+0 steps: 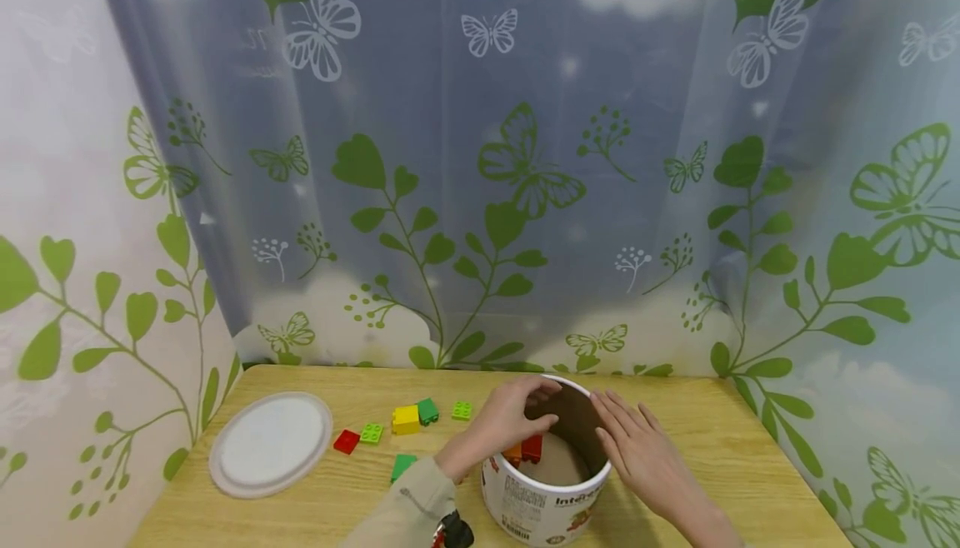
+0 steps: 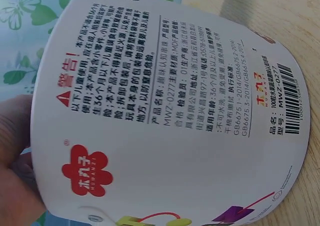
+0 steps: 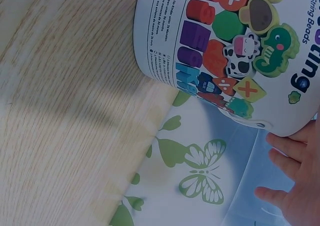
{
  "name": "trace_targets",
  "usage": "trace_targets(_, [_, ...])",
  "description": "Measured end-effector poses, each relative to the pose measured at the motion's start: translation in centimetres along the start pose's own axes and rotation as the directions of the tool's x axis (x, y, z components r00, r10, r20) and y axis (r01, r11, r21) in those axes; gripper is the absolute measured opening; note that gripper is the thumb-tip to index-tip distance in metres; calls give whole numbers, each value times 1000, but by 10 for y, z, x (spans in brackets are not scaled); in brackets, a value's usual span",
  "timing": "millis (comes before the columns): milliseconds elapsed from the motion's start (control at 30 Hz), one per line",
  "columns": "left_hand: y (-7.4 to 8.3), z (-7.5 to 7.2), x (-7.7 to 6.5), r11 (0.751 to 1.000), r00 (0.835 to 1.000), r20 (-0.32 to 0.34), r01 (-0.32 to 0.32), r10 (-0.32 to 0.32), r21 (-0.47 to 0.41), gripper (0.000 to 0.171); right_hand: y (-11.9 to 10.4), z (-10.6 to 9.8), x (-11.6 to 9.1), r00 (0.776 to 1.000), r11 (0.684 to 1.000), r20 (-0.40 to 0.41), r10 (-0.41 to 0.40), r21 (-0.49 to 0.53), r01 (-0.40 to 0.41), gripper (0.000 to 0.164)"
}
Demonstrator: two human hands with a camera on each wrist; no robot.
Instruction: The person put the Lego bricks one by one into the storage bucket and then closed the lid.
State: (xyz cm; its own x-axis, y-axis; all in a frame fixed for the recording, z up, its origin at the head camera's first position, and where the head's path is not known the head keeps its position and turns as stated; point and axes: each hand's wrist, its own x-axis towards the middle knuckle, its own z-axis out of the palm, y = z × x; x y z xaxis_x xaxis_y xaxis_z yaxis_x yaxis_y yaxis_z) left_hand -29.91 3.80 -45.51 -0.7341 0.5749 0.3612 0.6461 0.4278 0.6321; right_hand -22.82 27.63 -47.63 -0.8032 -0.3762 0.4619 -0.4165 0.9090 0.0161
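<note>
L hand [image 1: 517,415], fingers loosely bent w/ nothing in grasp, is over L side of the white string-beads tub [image 1: 528,508], orange brick [image 1: 513,454] & red brick [image 1: 532,448] inside below. R hand [image 1: 637,448] released, straight fingers touching tub's R rim. Tub's upright on wood table [image 1: 727,456]; yellow brick [image 1: 406,420], others + round lid [image 1: 273,440] lie left.

White tub [image 2: 170,151] is filling most of the left wrist view, showing black Chinese print [image 2: 150,81], red warning triangle [image 2: 63,99], red flower logo [image 2: 85,170], barcode [image 2: 295,101]. Left grip [image 2: 15,186] is peeking out at left, contact unclear. Wooden desk [image 2: 280,16] is showing right; leafy backdrop [image 2: 20,51], top left.
</note>
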Motion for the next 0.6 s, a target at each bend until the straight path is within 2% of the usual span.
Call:
trace_targets(167, [2,-5,-2,998,998,-60,-26,23,-59,39,0,0,0,1000,1000,-8,-5,-7,5,47])
trace_targets(400, [-1,-20,-9,993,989,-127,-89,79,-75,38,0,0,0,1000,1000,-17,-12,-16,12,47])
trace_targets(600, [-8,-35,-18,991,987,-159,-55,35,-124,39,-1,0,0,1000,1000,-26,-15,-4,15,48])
